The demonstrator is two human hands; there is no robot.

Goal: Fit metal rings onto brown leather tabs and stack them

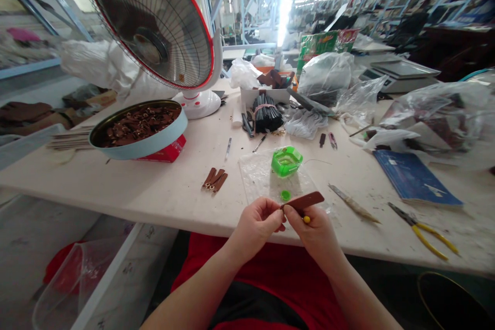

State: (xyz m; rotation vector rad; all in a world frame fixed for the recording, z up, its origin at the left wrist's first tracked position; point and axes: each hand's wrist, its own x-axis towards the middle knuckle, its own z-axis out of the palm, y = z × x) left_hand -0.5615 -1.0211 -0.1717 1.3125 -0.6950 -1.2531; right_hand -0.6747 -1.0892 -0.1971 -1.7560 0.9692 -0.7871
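Note:
A brown leather strip [307, 200] points up and to the right from between my hands near the table's front edge. My left hand [258, 219] pinches its near end, and my right hand [311, 224] grips it from the other side. A small yellow knob [307, 219] shows at my right fingers; the rest of that item is hidden. Just beyond my hands, a green cap [285, 195] and a bright green container [286, 161] rest on a clear plastic sheet [253, 178]. Several brown leather tabs with metal rings [215, 180] lie to the left.
A round tin [139, 150] of brown pieces sits at the left, before a fan [199, 105]. Pliers [423, 230], a pointed tool [355, 203] and a blue booklet [415, 178] lie right. Behind are black strips [266, 113] and plastic bags [327, 80].

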